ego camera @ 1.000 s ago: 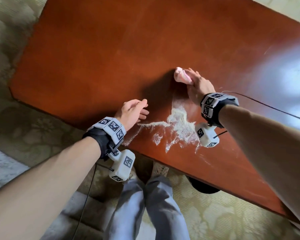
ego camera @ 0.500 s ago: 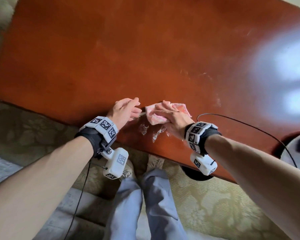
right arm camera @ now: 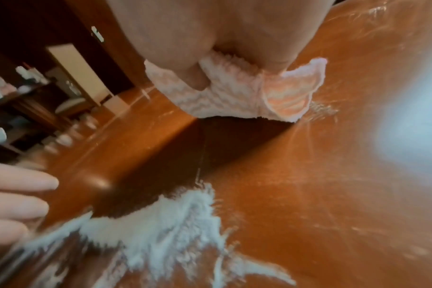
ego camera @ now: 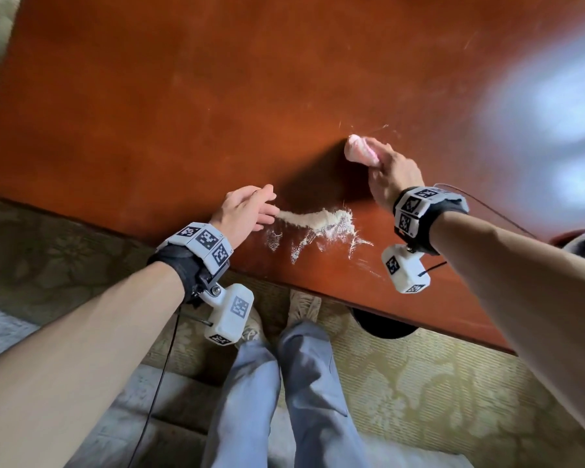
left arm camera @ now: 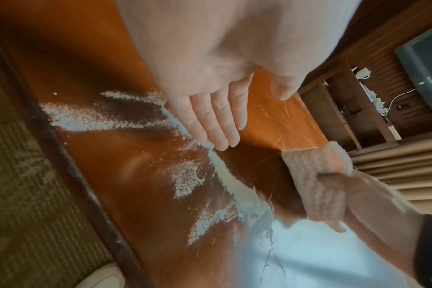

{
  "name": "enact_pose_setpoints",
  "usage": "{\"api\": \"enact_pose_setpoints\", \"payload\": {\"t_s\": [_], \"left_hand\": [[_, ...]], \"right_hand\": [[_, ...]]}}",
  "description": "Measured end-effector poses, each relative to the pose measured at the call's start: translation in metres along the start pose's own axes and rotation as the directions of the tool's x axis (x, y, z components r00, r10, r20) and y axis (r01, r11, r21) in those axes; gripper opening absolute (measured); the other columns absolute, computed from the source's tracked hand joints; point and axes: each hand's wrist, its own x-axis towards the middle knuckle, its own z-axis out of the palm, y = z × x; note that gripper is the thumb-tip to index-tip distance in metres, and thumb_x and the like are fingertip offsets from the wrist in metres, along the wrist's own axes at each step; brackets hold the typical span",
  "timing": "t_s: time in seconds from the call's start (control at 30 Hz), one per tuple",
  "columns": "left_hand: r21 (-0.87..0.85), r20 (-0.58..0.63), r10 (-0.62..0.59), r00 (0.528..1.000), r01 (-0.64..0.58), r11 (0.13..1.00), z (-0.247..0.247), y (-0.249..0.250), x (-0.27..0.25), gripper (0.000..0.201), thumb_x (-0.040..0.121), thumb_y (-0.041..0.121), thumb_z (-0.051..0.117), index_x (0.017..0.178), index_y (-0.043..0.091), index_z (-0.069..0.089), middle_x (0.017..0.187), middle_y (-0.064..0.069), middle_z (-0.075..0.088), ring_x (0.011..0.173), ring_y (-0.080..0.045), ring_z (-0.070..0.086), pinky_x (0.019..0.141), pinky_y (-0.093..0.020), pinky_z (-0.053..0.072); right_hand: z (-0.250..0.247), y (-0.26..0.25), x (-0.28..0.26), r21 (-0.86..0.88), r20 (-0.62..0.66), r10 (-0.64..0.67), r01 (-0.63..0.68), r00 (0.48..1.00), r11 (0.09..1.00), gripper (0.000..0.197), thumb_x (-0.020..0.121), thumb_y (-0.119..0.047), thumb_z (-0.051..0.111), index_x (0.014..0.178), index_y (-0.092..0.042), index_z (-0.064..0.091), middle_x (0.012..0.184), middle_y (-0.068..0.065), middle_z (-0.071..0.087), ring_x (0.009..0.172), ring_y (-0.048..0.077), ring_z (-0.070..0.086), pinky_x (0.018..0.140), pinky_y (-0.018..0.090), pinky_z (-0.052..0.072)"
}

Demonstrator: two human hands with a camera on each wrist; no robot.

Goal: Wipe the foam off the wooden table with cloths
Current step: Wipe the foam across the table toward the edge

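Right hand: the right hand (ego camera: pixel 390 172) is at about 1 o'clock from the middle of the head view, fingers and thumb curled round a bunched pink cloth (ego camera: pixel 360 150); the right wrist view shows a fingertip sunk into a fold of the cloth (right arm camera: pixel 237 93)
Cloth contact: the lower edge of the cloth meets the wooden table (ego camera: pixel 183 96), with a dark shadow just under it
Left hand: the left hand (ego camera: pixel 245 211) lies at about 9 o'clock from the right hand, near the front edge of the table; fingers straight and pressed side by side, thumb apart, holding nothing (left arm camera: pixel 210 109)
Left fingertips: the fingertips (left arm camera: pixel 222 144) reach the near end of the foam ridge; contact with the foam cannot be judged
Foam: white foam (ego camera: pixel 313 222) sits on the table between the two hands, at about 7 o'clock from the cloth and well apart from it; one thick ridge runs from the left fingertips toward 3 o'clock, with thinner streaks fanning toward the front edge (right arm camera: pixel 165 224)
Table surface: glossy reddish-brown, fine pale smears near the cloth, a bright glare patch at 2 o'clock in the head view
Below the table edge: patterned carpet (ego camera: pixel 436 400) and the person's grey trouser legs (ego camera: pixel 277 400) at 6 o'clock
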Motion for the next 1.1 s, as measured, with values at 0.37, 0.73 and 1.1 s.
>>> {"api": "enact_pose_setpoints", "payload": {"t_s": [0.37,0.73,1.1], "left_hand": [[-0.034,-0.041,-0.021,0.999,0.02,0.999,-0.004,-0.011,-0.003,0.036,0.101,0.034,0.051,0.113,0.005,0.069,0.1,-0.014,0.075,0.094,-0.03,0.073,0.081,-0.034,0.056],[-0.027,0.021,0.019,1.0,-0.019,0.999,0.023,0.014,-0.001,0.037,0.102,0.03,0.049,0.115,0.001,0.067,0.103,-0.019,0.074,0.094,-0.031,0.072,0.076,-0.03,0.054],[0.033,0.038,0.001,0.999,-0.003,0.999,0.032,0.031,0.027,0.035,0.101,0.034,0.05,0.111,0.007,0.07,0.1,-0.013,0.076,0.095,-0.03,0.073,0.086,-0.039,0.057]], "right_hand": [[0.074,-0.027,-0.083,0.191,0.174,-0.08,0.046,0.981,0.98,0.059,0.092,-0.008,0.04,0.146,-0.031,0.036,0.158,0.009,0.023,0.144,0.027,0.026,0.115,0.032,0.021],[-0.007,-0.004,-0.034,0.479,-0.161,0.246,-0.142,0.956,0.866,0.054,0.09,-0.004,0.042,0.135,-0.032,0.052,0.118,0.002,0.067,0.104,0.018,0.061,0.09,0.023,0.043],[-0.019,0.062,0.028,0.27,-0.109,0.309,-0.271,0.945,0.924,0.05,0.091,-0.014,0.04,0.14,-0.025,0.042,0.127,0.015,0.058,0.113,0.035,0.056,0.094,0.036,0.042]]}}
